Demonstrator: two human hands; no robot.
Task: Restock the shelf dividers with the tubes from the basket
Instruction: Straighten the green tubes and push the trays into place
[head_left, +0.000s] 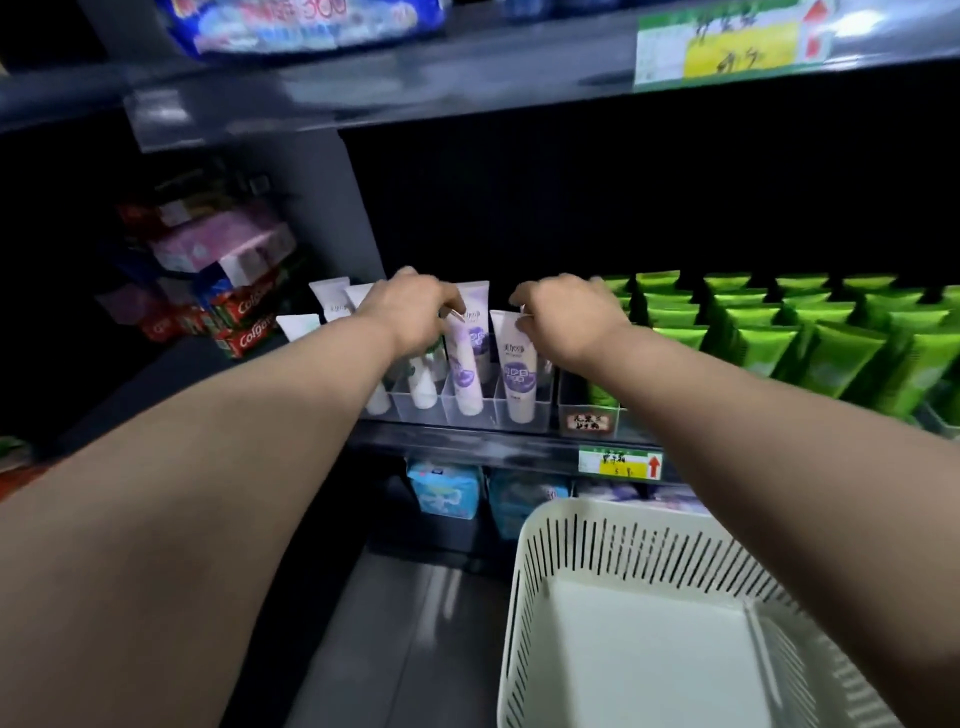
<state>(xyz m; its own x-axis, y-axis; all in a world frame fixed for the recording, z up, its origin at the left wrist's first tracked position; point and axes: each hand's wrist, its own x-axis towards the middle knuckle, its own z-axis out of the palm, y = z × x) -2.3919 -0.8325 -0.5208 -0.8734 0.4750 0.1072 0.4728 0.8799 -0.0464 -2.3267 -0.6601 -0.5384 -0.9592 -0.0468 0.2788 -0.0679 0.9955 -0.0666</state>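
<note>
Both my hands reach into the clear shelf dividers (470, 413) on the middle shelf. My left hand (413, 309) pinches the top of a white-and-purple tube (463, 364) standing cap-down in a divider slot. My right hand (563, 312) grips the top of a second white-and-purple tube (519, 371) in the slot to the right. More white tubes (330, 299) stand behind and to the left. The white slotted basket (587, 540) sits at lower right, and its visible floor holds nothing.
Rows of green tubes (810, 338) fill the shelf to the right. Red toothpaste boxes (244, 317) and pink packs are stacked at left. A yellow price tag (621, 462) hangs on the shelf edge. Packaged goods (447, 488) stand on the shelf below. Another shelf overhangs above.
</note>
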